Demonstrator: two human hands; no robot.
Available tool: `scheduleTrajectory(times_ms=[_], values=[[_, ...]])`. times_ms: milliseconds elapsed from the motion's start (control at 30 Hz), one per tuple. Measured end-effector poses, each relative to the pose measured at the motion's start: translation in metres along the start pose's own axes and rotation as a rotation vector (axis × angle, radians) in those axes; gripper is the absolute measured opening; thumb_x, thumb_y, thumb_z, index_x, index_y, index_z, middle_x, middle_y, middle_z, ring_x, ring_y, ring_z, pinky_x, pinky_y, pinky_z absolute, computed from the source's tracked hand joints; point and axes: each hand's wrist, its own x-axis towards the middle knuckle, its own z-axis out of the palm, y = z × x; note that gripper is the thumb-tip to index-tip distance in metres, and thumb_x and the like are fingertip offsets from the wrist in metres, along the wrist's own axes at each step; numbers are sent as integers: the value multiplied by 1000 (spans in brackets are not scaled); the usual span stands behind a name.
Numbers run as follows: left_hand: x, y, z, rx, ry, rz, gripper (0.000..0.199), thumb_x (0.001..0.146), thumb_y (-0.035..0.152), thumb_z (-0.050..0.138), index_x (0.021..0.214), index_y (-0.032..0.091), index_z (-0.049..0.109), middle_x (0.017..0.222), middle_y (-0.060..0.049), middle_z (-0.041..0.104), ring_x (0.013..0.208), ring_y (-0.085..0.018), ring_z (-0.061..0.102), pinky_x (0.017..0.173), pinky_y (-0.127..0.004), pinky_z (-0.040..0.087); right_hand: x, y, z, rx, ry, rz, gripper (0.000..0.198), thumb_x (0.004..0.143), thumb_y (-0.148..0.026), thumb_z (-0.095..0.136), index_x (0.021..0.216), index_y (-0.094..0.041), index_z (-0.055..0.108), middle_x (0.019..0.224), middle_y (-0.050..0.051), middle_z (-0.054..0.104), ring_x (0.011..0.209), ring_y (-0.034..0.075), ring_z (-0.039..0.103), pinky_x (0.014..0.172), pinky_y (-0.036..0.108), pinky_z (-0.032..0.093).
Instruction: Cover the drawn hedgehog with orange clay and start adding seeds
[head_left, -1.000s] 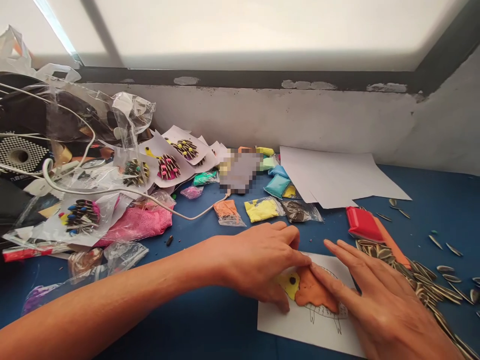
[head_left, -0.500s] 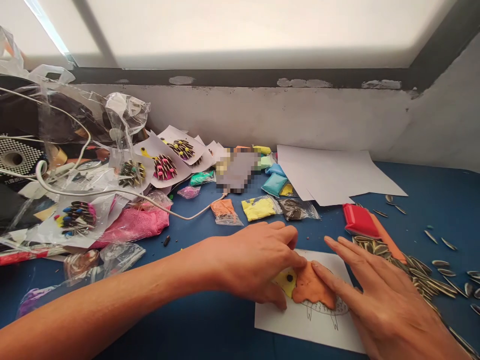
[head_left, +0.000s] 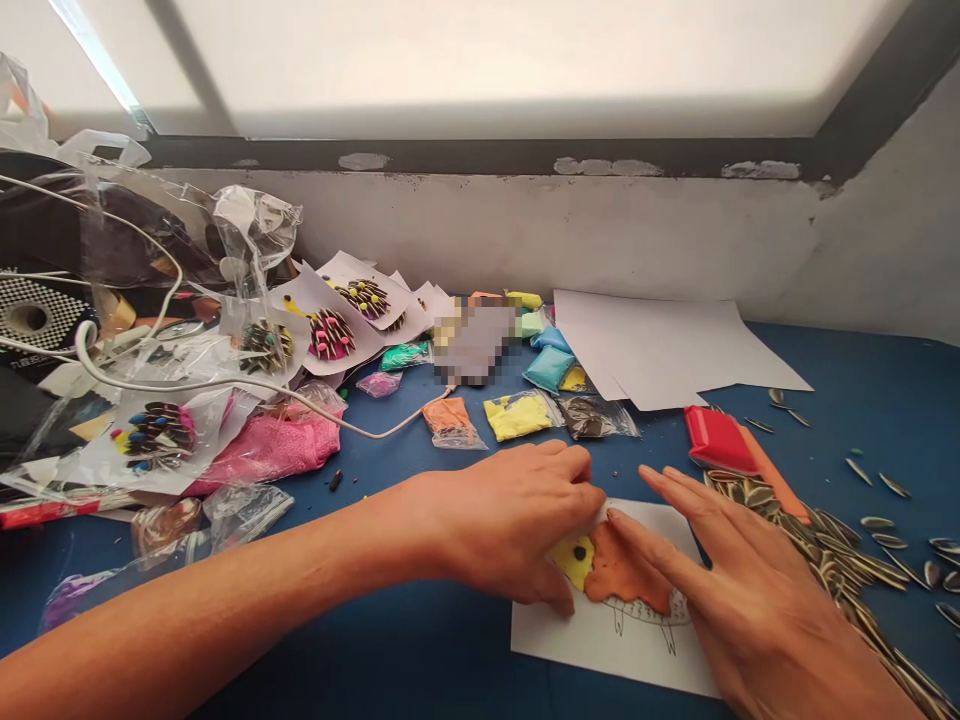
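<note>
A white paper (head_left: 559,650) with a drawn animal lies on the blue table. Its head is covered with yellow clay (head_left: 572,563) bearing a black dot for an eye. Orange clay (head_left: 628,575) is spread over part of the body; two drawn legs show below it. My left hand (head_left: 525,525) rests over the paper's left side, thumb and forefinger apart around the yellow head, other fingers curled. My right hand (head_left: 757,590) lies over the right side with fingers stretched out, its index finger pressing along the top of the orange clay.
Sunflower seeds (head_left: 840,560) lie at the right, beside a red clay packet (head_left: 720,440). Behind are bagged orange clay (head_left: 452,422), yellow clay (head_left: 519,415), and white sheets (head_left: 660,345). Seed-covered clay models (head_left: 330,333), a white cable (head_left: 262,383) and plastic bags crowd the left.
My right index finger has shifted up and left along the orange clay's top edge. My left hand has stayed nearly in place.
</note>
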Motion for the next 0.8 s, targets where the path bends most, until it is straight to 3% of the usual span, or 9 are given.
scheduleTrajectory(times_ms=[300, 567, 800], values=[[0, 1, 0, 22, 4, 0, 42, 75, 35, 83, 103, 12, 61, 110, -9, 53, 97, -21, 50, 83, -29, 42, 7, -6, -2, 25, -9, 19, 42, 94, -16, 40, 121, -23, 72, 128, 19, 65, 113, 31, 65, 78, 43, 57], [1, 0, -1, 23, -25, -13, 41, 77, 39, 81, 103, 13, 62, 110, -9, 52, 99, -21, 50, 86, -30, 42, 12, -6, -6, 77, -34, -50, 37, 96, -22, 44, 119, -22, 72, 131, 19, 65, 119, 31, 63, 81, 42, 56], [1, -1, 0, 11, -29, -8, 41, 76, 38, 82, 104, 14, 64, 111, -8, 52, 102, -21, 50, 87, -30, 43, 4, -6, -7, 115, 1, -65, 49, 83, -3, 45, 121, -23, 70, 135, 16, 62, 124, 29, 58, 85, 42, 56]])
